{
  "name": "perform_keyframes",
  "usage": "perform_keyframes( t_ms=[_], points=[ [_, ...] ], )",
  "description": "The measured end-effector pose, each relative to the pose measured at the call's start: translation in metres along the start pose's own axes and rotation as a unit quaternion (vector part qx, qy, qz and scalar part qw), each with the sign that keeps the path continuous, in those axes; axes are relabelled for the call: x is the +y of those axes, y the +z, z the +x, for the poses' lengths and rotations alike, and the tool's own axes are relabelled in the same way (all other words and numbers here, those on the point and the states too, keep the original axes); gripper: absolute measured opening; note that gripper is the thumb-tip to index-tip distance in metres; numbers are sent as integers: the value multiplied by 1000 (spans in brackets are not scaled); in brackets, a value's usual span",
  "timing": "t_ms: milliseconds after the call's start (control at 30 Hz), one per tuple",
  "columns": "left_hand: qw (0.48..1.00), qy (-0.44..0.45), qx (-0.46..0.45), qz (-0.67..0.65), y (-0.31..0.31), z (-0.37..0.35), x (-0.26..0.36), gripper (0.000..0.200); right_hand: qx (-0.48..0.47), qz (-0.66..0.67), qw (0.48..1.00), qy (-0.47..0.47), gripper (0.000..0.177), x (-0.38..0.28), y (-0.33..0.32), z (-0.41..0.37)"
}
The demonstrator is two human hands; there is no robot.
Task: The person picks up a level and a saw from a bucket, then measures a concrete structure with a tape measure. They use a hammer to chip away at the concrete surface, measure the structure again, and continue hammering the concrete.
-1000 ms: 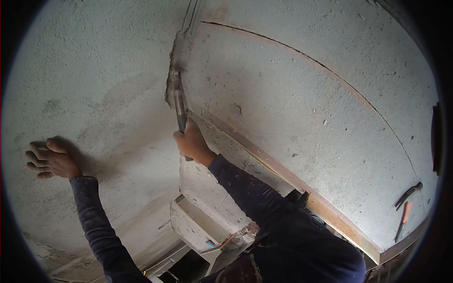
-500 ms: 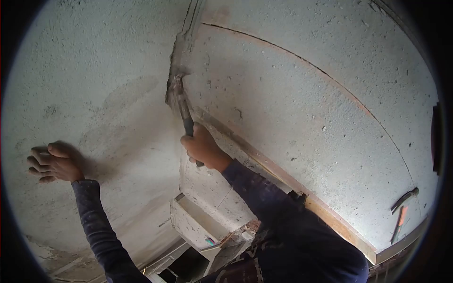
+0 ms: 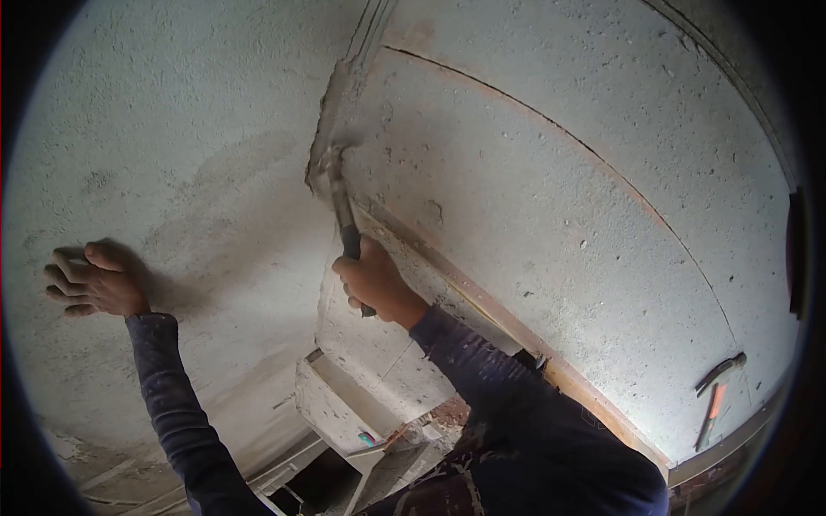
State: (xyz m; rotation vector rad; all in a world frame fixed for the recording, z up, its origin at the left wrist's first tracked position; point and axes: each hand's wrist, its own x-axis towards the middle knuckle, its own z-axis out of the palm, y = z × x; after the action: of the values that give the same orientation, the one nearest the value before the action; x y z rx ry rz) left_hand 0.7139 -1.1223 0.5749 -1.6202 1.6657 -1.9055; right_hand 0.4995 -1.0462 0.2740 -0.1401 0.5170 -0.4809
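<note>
My right hand (image 3: 379, 279) is wrapped round the dark grip of a hammer (image 3: 343, 206). The hammer's head lies at the lower part of a rough, chipped channel (image 3: 332, 120) where two pale plastered surfaces meet. Motion blur hides the exact shape of the head and whether it touches the surface. Far to the left, my left hand (image 3: 99, 282) rests against the rough pale wall (image 3: 215, 206), its fingers spread and nothing in it.
A second hammer (image 3: 713, 400), with orange on its handle, lies at the lower right. A long thin crack (image 3: 559, 126) curves across the right surface. Below my right arm runs a wooden strip (image 3: 482, 297). A recessed box-like ledge (image 3: 344, 404) with rubble beside it is lower down.
The view has shifted slightly. My right hand still grips the hammer, its blurred head close to the same spot in the channel. My left hand stays on the wall.
</note>
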Motion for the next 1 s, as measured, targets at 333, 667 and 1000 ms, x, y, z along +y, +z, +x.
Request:
perform_keyframes(
  t_ms=[333, 667, 1000],
  points=[
    [999, -15, -5, -46, -9, 7, 11, 72, -8, -68, 998, 14, 19, 34, 2, 14],
    [993, -24, 66, -91, 6, 5, 0, 67, -50, -180, 982, -1, 31, 50, -42, -107],
    [708, -105, -332, -615, -167, -184, 119, 56, -50, -454, 889, -43, 37, 90, -59, -271]
  ],
)
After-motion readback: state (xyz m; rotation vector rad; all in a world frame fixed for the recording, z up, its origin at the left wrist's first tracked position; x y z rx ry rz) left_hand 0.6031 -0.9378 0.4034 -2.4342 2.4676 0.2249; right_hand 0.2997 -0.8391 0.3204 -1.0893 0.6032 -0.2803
